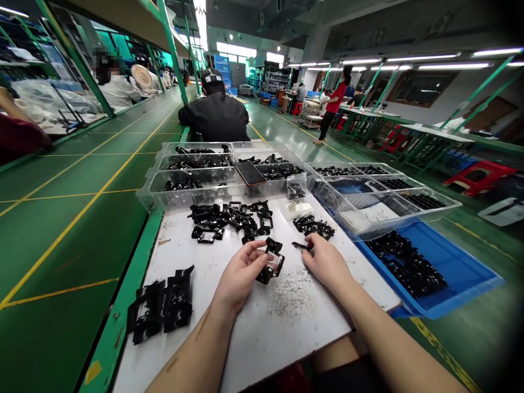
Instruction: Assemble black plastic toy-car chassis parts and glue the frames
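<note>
My left hand (241, 273) is closed on a black plastic frame (275, 263) with a rectangular opening, held tilted above the white tabletop (254, 338). To its right, my right hand (326, 261) pinches a small, slim black piece (301, 246) between thumb and fingers. Just beyond that hand lies a heap of small black parts (314, 225). A pile of similar black frames (229, 218) spreads over the board past my left hand. Larger black plastic parts (161, 303) stand in two rows at the near left.
Clear compartment trays (196, 191) of black parts line the far edge, a phone (250, 173) resting on them. More clear trays (440, 203) and a blue bin (470, 295) of black parts sit at right. A person in black (215, 112) sits ahead, beside the green conveyor (94, 180).
</note>
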Action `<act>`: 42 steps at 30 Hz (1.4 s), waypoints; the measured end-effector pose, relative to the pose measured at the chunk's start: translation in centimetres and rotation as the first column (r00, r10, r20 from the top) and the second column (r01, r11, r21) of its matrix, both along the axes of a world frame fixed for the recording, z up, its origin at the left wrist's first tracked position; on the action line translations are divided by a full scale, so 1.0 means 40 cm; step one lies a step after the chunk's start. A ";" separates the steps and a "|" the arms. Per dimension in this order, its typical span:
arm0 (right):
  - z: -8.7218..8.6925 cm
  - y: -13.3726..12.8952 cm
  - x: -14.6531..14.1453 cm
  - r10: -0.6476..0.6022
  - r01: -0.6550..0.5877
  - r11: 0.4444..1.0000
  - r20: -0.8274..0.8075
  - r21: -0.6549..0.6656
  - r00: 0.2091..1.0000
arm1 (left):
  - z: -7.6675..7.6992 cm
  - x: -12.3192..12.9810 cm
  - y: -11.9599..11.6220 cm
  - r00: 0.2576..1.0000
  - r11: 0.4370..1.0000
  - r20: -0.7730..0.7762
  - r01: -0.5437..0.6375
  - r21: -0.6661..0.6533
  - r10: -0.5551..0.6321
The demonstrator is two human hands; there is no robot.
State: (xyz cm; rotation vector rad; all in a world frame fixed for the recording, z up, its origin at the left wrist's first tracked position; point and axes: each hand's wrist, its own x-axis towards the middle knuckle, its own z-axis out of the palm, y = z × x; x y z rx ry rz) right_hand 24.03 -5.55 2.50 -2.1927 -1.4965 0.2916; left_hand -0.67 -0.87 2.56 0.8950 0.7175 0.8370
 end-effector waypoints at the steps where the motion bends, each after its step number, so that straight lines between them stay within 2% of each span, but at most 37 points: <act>1: 0.011 -0.003 0.003 0.009 -0.007 1.000 -0.066 0.028 0.998 | 0.000 0.000 0.000 1.000 1.000 0.003 0.003 -0.002 -0.003; 3: 0.043 -0.004 0.006 0.056 -0.038 0.996 -0.213 0.086 0.975 | -0.003 0.001 -0.001 1.000 1.000 0.014 0.007 -0.006 -0.007; 6: 0.109 0.014 -0.010 0.186 -0.118 0.975 -0.401 0.188 0.897 | -0.007 0.002 -0.003 0.999 1.000 0.038 -0.002 -0.006 0.003; 8: 0.144 0.036 -0.036 0.289 -0.168 0.946 -0.484 0.277 0.826 | -0.008 0.001 -0.004 0.998 1.000 0.053 -0.013 0.004 0.013; 10: 0.156 0.058 -0.064 0.404 -0.197 0.899 -0.568 0.391 0.717 | -0.009 -0.002 -0.004 0.996 1.000 0.093 -0.005 0.030 0.002; 12: 0.141 0.072 -0.084 0.510 -0.204 0.846 -0.638 0.492 0.578 | -0.010 -0.006 -0.002 0.987 0.998 0.159 0.016 0.064 -0.026; 14: 0.106 0.074 -0.087 0.565 -0.195 0.816 -0.681 0.544 0.466 | -0.011 -0.010 0.000 0.976 0.996 0.215 0.028 0.090 -0.046; 17: 0.055 0.061 -0.066 0.532 -0.159 0.844 -0.761 0.512 0.373 | -0.011 -0.013 0.000 0.978 0.996 0.206 0.025 0.084 -0.042; 19: 0.042 0.051 -0.048 0.475 -0.160 0.880 -0.812 0.447 0.339 | -0.010 -0.013 -0.002 0.980 0.996 0.194 0.025 0.081 -0.040; 22: 0.046 0.049 -0.034 0.422 -0.191 0.906 -0.848 0.378 0.321 | -0.007 -0.009 -0.004 0.980 0.996 0.196 0.005 0.084 -0.022; 28: 0.051 0.061 -0.054 0.387 -0.242 0.916 -0.867 0.321 0.314 | -0.001 -0.007 -0.005 0.978 0.996 0.196 -0.080 0.037 0.071; 33: 0.052 0.058 -0.070 0.348 -0.280 0.923 -0.882 0.263 0.318 | -0.001 -0.008 -0.005 0.980 0.995 0.188 -0.080 0.053 0.069; 36: 0.057 0.058 -0.074 0.354 -0.299 0.919 -0.870 0.256 0.343 | 0.000 -0.004 -0.008 0.986 0.994 0.155 -0.078 0.077 0.065; 39: 0.058 0.059 -0.075 0.366 -0.330 0.913 -0.839 0.240 0.402 | 0.004 -0.002 -0.014 0.992 0.993 0.101 -0.084 0.087 0.075; 42: 0.055 0.060 -0.070 0.346 -0.307 0.926 -0.824 0.221 0.450 | 0.007 -0.007 -0.018 0.997 0.997 0.079 -0.005 0.077 -0.002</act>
